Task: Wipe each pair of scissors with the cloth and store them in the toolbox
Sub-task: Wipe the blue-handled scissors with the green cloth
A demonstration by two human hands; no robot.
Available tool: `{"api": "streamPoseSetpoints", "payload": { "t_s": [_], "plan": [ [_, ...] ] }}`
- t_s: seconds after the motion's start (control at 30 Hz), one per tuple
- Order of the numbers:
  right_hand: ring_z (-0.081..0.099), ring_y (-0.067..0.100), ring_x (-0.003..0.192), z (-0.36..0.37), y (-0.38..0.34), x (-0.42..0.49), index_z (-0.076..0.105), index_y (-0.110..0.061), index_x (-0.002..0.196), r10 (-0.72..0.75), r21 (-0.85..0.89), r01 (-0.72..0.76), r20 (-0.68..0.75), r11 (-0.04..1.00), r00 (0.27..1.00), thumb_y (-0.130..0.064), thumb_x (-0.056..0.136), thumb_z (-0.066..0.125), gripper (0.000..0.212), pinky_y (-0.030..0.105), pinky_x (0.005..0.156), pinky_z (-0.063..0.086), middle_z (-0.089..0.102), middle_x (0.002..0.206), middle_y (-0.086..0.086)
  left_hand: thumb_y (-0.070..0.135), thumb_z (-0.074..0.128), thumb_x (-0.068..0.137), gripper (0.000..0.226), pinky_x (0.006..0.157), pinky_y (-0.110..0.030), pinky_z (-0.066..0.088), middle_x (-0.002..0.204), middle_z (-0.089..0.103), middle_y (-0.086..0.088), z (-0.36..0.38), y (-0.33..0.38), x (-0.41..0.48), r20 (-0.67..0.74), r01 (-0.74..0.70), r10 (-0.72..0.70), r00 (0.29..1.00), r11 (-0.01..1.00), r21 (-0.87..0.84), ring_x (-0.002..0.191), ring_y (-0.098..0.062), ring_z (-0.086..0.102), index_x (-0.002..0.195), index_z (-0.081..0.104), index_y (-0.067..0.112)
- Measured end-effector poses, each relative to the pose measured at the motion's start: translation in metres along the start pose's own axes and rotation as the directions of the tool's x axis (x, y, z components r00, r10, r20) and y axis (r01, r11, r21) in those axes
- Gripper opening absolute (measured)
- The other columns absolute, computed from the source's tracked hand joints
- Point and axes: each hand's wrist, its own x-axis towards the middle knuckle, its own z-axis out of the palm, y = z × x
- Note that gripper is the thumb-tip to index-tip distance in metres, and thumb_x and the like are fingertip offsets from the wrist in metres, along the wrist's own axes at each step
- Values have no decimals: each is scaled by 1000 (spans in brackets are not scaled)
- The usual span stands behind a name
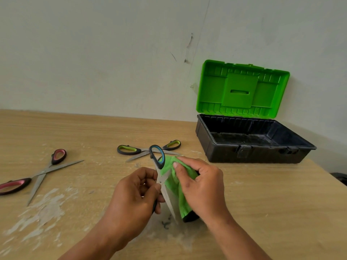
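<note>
Both hands are busy above the bench (pixel 262 194): the left hand (pixel 131 199) grips the blue scissors (pixel 160 164), the right hand (pixel 202 186) pinches the cloth (pixel 174 186) round a blade (toolbox (pixel 249 154) open behind).

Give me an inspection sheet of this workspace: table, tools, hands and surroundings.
Surface: wooden table, smeared with white dust at the near left.
Job's things: blue-handled scissors held up, green cloth against one blade; red-handled scissors and green-handled scissors lie open on the table; toolbox at the far right, lid up, no scissors seen inside.
Clutter: small dark scrap near the blade tip.
Grippers: left hand grips the blue-handled scissors; right hand pinches the green cloth.
Cables: nothing seen.
Surroundings: scuffed white wall; dark object at the right edge, unclear.
</note>
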Motion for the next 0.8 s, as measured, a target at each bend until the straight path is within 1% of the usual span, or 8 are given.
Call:
{"api": "streamPoseSetpoints", "payload": {
  "t_s": [0.23,0.27,0.37,0.47,0.57,0.63,0.73,0.8],
  "plan": [
    [63,-22,95,-13,17,14,78,-19,115,79,-46,-80,-37,996,996,-21,92,76,23,-2,84,46,72,101,-22,-2,58,94,13,44,-19,43,65,66,-14,-1,1,-1,-3,8,-8,1000,1000,-15,46,-19,57,93,65,9],
    [64,-20,95,-16,19,16,78,-19,115,80,-61,-83,-59,995,995,-22,93,75,22,0,84,48,73,101,-21,-3,58,94,12,43,-18,42,67,65,-18,-1,2,-1,-12,14,-15,1000,999,-35,46,-18,57,94,64,7],
    [70,-1,94,-22,21,17,75,-19,115,5,-128,-22,-134,992,991,-23,95,72,20,22,84,59,76,101,-9,-4,57,94,9,42,-18,41,75,61,-28,-1,3,2,-56,29,-33,998,997,-74,45,-16,57,97,62,4],
    [69,0,94,-22,13,12,61,-17,117,-85,-103,71,-135,992,987,-24,94,73,27,20,77,58,72,100,-10,-2,57,95,9,44,-21,43,69,62,-20,-4,-4,8,-106,55,-64,992,995,-88,48,-20,57,95,62,5],
    [69,0,107,-17,4,5,66,-13,125,-219,-80,216,-32,973,975,-22,93,74,34,19,89,58,73,115,-8,-1,56,96,7,44,-20,44,70,62,-19,-6,-7,11,-125,86,-100,987,990,-114,49,-22,56,96,61,4],
    [68,4,115,-8,-2,-4,67,-12,130,-313,-87,323,109,943,943,-23,92,71,39,23,96,58,71,127,-5,-1,56,96,6,43,-20,44,73,61,-21,-5,-5,11,-111,99,-116,987,984,-146,50,-21,57,96,61,2],
    [64,10,115,4,2,-9,69,-14,129,-417,-114,468,305,876,856,-17,90,64,39,30,95,58,69,130,-7,-3,55,96,7,43,-20,44,74,62,-23,-3,-3,8,-81,103,-118,990,980,-168,49,-17,58,94,62,-1],
    [65,15,109,4,9,-3,73,-13,125,-425,-182,489,303,853,853,-5,87,70,39,33,89,59,72,128,-4,-4,55,96,9,42,-20,43,72,61,-23,-4,-1,7,-78,108,-123,989,979,-173,46,-15,57,93,62,0]
  ]
}}
